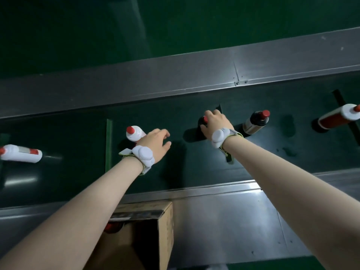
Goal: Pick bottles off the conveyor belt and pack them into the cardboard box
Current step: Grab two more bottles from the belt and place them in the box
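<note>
Both arms stretched out over the dark green conveyor belt (194,168), white sensor pods strapped at each wrist. Right hand (215,123) curled down over the top of a dark bottle (201,124), fingers wrapped round its neck, red cap just peeking out beside the thumb; seemingly gripped, though the hand hid most of the contact. Left hand (155,143) hovering just beside a white bottle (134,133) with a red cap, fingers loosely spread and bent, clamped on nothing, palm turned down above bare belt. Further right, a second dark bottle (256,122) standing upright with red cap, near the right wrist but apart from it. At the far right edge, a white-shouldered bottle (339,116) leaning in from the frame border. At the far left, another white bottle (21,153) lying on its side. Below, between the forearms, an open cardboard box (165,230) set against the steel ledge (224,221), something red and rounded dimly visible inside near its left wall.
</note>
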`<state>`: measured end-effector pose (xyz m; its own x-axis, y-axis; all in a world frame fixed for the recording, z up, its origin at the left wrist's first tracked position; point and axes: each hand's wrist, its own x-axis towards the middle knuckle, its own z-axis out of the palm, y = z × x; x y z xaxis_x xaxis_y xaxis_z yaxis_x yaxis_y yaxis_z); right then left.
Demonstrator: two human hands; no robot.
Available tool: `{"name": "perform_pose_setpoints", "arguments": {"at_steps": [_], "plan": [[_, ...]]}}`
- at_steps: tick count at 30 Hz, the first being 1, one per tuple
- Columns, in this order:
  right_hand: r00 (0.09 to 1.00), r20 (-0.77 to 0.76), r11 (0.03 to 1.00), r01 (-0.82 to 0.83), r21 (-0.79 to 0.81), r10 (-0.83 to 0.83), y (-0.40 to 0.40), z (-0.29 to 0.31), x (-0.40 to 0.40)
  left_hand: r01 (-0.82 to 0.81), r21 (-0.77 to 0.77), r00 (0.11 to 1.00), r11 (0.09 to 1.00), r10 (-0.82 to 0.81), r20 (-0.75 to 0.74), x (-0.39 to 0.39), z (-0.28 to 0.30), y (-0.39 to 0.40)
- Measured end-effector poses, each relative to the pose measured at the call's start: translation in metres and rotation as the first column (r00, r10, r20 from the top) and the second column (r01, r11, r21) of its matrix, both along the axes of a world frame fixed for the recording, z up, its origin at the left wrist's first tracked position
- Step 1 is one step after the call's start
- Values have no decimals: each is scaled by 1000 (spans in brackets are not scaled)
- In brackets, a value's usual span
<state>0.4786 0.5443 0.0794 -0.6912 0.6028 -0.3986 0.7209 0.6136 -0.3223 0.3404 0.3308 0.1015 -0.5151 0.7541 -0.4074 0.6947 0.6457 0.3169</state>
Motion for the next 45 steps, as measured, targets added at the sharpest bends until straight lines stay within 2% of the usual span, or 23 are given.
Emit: {"name": "perform_pose_setpoints", "arguments": {"at_steps": [4,8,13,19,26,30,38,45], "plan": [[993,88,995,-85,60,80,18,-43,-13,-11,-47,999,999,12,34,1,-28,-3],[985,130,992,-118,46,111,27,-75,-18,-30,-105,998,994,36,51,4,-46,-19],[985,140,992,-114,54,106,31,-82,-17,-47,-144,997,988,55,49,5,-44,-38],[977,137,979,-176,105,161,5,-58,-8,-66,-90,997,994,69,37,5,-21,-54],[970,99,959,-237,154,224,-39,24,3,-39,22,999,999,39,4,5,34,-82],[966,82,947,-256,196,244,-93,109,12,2,67,999,998,0,-32,12,85,-122],[947,32,864,-306,400,321,-257,292,38,123,188,979,974,-88,-185,34,206,-231],[922,74,820,-374,433,381,-366,361,53,206,196,949,959,-147,-278,51,261,-302]]}}
